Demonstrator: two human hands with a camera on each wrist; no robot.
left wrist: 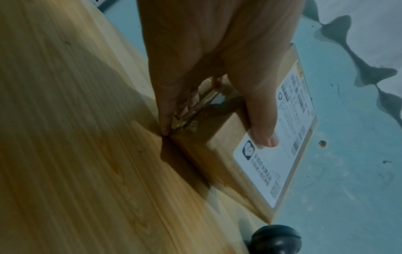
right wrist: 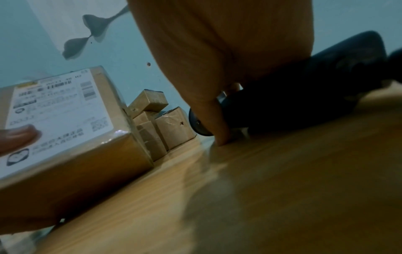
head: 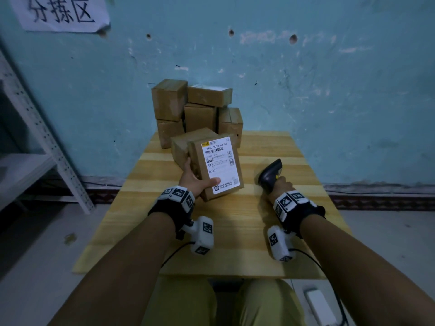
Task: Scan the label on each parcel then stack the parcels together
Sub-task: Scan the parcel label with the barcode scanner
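Nearest the camera, two bare forearms reach out over the wooden counter (head: 235, 243), each wrist wrapped in a black strap carrying white marker blocks. On the near half of the counter the left hand (head: 195, 181) grips a brown cardboard parcel (head: 200, 168) – thumb lying flat across the lower part of its white shipping label (head: 220, 164), the other fingers wrapped round the left side. From the left wrist view the parcel's lower edge touches the wood while the rest tilts up, so the label faces the person; a fingertip (left wrist: 165, 130) presses against the counter right at that edge. Printed on the label are a barcode and the code "D033".

Just to the right, apart from the parcel, the right hand (head: 282, 183) is curled round the handle of a dark barcode scanner (head: 270, 172), whose head points up and away toward the wall. The right wrist view shows the scanner's butt low against the wood.

Directly behind the held parcel sits another brown box (head: 181, 147), touching it or nearly so. Farther back, at the counter's far edge, a pile of parcels (head: 195, 109) stands stacked against the blue wall (head: 329, 90) – several boxes in uneven tiers. High on the left of the wall hangs a paper sign (head: 61, 12) with handwritten characters, and a white metal shelf (head: 35, 142) stands at the left
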